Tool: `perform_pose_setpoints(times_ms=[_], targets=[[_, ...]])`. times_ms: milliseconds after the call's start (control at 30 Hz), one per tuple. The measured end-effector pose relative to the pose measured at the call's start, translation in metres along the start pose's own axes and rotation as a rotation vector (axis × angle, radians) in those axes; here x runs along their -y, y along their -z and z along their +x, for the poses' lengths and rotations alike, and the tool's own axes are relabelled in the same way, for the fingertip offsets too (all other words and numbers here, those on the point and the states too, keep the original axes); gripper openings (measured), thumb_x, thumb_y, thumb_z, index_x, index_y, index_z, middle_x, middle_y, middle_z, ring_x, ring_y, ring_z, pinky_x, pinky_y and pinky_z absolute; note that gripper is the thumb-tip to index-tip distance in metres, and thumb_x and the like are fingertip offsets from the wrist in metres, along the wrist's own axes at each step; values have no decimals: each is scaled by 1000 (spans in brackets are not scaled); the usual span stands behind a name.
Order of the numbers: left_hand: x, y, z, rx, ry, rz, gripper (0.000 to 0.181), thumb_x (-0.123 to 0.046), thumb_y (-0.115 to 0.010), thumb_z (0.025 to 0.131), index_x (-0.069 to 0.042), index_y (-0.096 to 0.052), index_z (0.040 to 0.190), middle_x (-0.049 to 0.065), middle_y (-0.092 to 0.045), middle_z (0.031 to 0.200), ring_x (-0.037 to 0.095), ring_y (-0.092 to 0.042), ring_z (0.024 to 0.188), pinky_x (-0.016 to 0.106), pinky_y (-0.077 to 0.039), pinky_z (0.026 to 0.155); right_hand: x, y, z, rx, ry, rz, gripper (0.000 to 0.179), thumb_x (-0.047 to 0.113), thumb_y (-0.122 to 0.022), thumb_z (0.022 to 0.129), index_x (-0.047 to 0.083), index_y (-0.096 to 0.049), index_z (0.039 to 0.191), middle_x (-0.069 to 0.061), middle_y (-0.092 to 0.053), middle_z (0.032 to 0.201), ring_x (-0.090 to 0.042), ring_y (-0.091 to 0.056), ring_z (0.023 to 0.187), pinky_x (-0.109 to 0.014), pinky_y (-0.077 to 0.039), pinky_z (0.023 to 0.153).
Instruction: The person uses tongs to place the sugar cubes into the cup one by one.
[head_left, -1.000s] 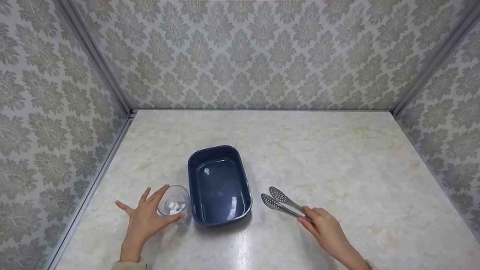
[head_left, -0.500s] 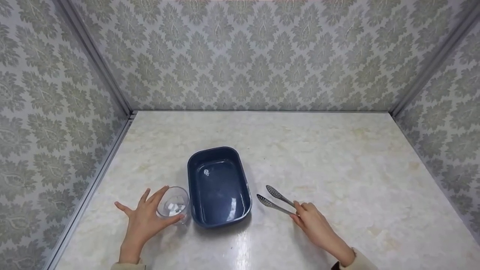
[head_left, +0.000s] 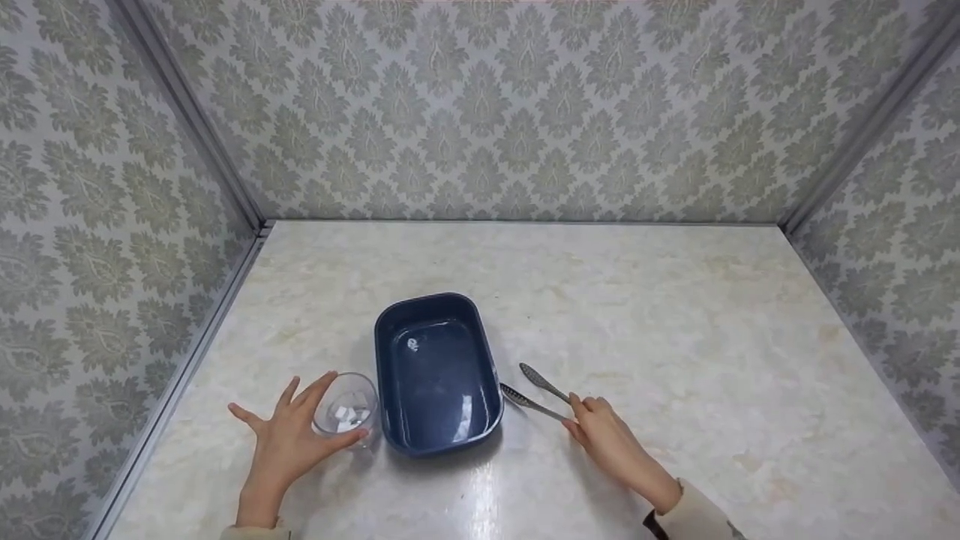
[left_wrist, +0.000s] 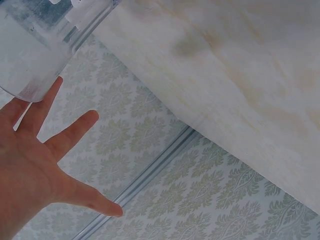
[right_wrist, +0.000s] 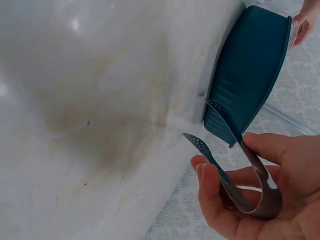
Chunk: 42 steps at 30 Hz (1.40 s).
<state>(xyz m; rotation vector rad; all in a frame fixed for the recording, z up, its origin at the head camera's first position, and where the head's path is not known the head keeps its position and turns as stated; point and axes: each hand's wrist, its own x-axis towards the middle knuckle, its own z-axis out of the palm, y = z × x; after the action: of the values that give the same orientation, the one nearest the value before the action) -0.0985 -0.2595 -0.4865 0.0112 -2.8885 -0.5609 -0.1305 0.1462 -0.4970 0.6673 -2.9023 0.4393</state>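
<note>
My left hand [head_left: 289, 442] holds a clear cup [head_left: 341, 390] between thumb and forefinger, with the other fingers spread. Small white pieces [head_left: 350, 414] lie at the bottom of the cup. To the cup's right stands a dark blue rectangular baking dish [head_left: 435, 367] with bare insides. My right hand [head_left: 611, 446] grips metal serving tongs [head_left: 517, 397], whose perforated tips stand apart with nothing between them. One tip is at the dish's right rim in the head view; I cannot tell if it touches. In the right wrist view the tongs [right_wrist: 237, 140] curve back into the palm.
A pale marbled table [head_left: 675, 315] lies under everything. Patterned panels [head_left: 480, 112] with grey edge strips enclose it at the back and both sides. The left panel [left_wrist: 135, 140] also shows beyond the table edge in the left wrist view.
My right hand has moved left and slightly away from me, bringing the tongs to the dish's right side. Their tips have spread wider. The left hand, cup and dish have hardly moved.
</note>
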Motion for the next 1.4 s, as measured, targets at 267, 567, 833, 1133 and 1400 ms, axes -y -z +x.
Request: perform_pose_setpoints(times_ms=[267,567,833,1133,1400], targets=[[1,1,-1,6,10,7,92,-75,-61,55,-27,-42,131,8,-57,124,41,-31,128,59,37,82,11,-6,7,20,-37,-25,39,17,-65,80,-9,-58,109,-16,-60,82,-26,-55,72,-34,-49,54],[1,-1,-1,-16,-1,-1,91,-73,-63,54,-26,-44,130,8,-58,123,42,-34,126,59,37,83,22,-17,13,76,-15,-93,43,15,-70,75,-13,-57,104,-19,-55,82,-24,-55,62,-32,-48,48],[0,-1,0,-5,2,8,92,-73,-63,54,-24,-44,130,8,-57,124,42,-33,126,60,37,82,25,-21,18,188,-68,-46,50,10,-72,71,-17,-53,109,-22,-57,85,-28,-57,61,-35,-49,50],[0,0,1,14,15,5,93,-75,-61,55,-26,-43,131,6,-55,126,41,-32,128,58,38,81,25,-23,19,196,-86,-67,50,11,-71,71,-15,-53,111,-21,-58,86,-29,-56,64,-37,-49,51],[-1,1,2,26,16,13,92,-75,-61,55,-26,-41,131,9,-55,125,41,-31,128,60,37,81,20,-24,16,180,-55,-32,52,13,-71,73,-16,-52,112,-24,-58,88,-29,-56,63,-37,-49,52]])
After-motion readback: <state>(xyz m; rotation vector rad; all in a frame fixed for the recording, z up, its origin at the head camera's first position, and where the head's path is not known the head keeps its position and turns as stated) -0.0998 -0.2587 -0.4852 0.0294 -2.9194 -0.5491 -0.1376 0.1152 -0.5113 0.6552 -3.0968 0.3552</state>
